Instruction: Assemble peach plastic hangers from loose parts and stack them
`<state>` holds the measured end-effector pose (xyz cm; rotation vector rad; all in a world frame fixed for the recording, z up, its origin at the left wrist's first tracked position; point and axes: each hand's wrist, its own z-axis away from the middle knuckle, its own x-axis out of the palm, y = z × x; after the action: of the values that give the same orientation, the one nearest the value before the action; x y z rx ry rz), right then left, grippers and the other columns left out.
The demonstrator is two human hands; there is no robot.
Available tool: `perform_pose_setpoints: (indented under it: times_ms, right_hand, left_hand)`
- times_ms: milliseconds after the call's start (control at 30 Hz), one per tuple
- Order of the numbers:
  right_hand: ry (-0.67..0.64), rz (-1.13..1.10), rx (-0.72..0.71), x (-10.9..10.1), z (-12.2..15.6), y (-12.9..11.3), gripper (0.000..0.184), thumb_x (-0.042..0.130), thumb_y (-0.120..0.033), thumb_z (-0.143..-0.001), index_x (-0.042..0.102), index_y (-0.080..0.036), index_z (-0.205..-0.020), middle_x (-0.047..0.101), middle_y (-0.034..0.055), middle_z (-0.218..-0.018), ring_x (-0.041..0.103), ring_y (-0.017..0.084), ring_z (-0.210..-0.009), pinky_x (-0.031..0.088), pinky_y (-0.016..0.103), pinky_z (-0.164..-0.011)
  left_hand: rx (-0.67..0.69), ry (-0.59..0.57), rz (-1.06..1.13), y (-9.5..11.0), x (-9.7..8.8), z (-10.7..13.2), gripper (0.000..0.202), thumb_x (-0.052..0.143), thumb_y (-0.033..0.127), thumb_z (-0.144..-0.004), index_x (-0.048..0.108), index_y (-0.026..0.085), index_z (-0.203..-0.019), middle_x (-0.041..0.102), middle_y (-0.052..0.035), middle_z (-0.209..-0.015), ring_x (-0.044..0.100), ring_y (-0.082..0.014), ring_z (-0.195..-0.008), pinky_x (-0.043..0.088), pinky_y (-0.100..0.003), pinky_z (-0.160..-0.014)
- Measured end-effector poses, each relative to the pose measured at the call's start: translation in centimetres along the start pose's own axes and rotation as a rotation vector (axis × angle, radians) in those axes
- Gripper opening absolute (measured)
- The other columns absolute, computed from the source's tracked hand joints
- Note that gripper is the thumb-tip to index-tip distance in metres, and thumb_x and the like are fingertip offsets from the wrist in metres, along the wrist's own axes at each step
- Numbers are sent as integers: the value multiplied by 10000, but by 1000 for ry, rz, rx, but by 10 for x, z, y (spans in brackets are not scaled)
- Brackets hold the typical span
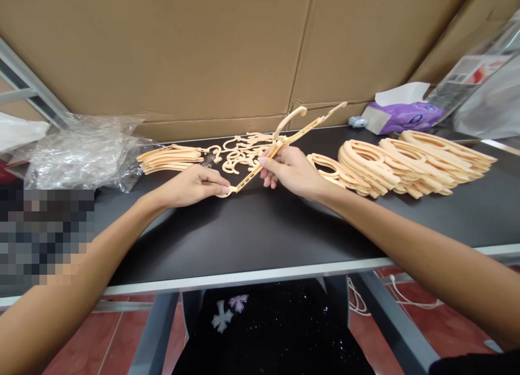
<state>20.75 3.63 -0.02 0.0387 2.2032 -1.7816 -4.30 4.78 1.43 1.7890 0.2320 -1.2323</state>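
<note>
black table (252, 239); hanger stacks (406, 163); loose hooks (239, 153); plastic wrap (81, 153); tissue pack (402, 117)

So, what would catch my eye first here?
First, the pale orange plastic hanger, held slanted above the black table mid-frame: the left hand pinches its near end, the right hand grips its middle. Next, the long heap of matching plastic pieces along the table's right side, and the crumpled clear plastic bag at far left.

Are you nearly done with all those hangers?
Partly. The long row of curved peach plastic pieces at right looks finished. The left hand and right hand hold one peach hanger now. A stack of flat peach bars and loose peach hooks behind it seem left.
</note>
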Motion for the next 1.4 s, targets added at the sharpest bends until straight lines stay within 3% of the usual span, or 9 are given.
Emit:
perform_pose_setpoints:
  times_ms: [433, 733, 1033, 1400]
  right_hand:
    - [115, 23, 31, 7, 5, -4, 185, 548, -176, -977, 549, -189, -792, 625, 4, -633, 610, 101, -472, 473, 198, -407]
    - [99, -25, 9, 7, 1, -1, 250, 588, -183, -937, 550, -192, -690, 637, 40, -608, 624, 143, -432, 499, 238, -376]
    - [96, -29, 28, 6, 0, -1, 264, 571, -163, -907, 519, -202, -651, 627, 31, -559, 624, 155, -409, 505, 233, -349]
    - [171, -45, 109, 10, 2, -4, 117, 532, -153, -829, 514, -213, -730, 624, -4, -517, 632, 165, -407, 507, 232, -340]
  left_hand:
    - [94, 163, -326, 9, 13, 4, 285, 576, 355, -935, 814, 207, -882, 751, -5, -795, 618, -134, -673, 396, -269, -640]
    - [-56, 87, -80, 7, 6, -1, 248, 654, 374, -847, 812, 183, -846, 755, 1, -758, 643, -142, -681, 444, -235, -624]
    - [6, 204, -221, 13, 12, 1, 225, 628, 306, -865, 815, 181, -851, 757, 0, -774, 630, -137, -659, 417, -259, -632]
    - [70, 255, -387, 15, 23, 0, 254, 596, 261, -905, 821, 180, -819, 729, -27, -737, 582, -146, -628, 377, -286, -605]
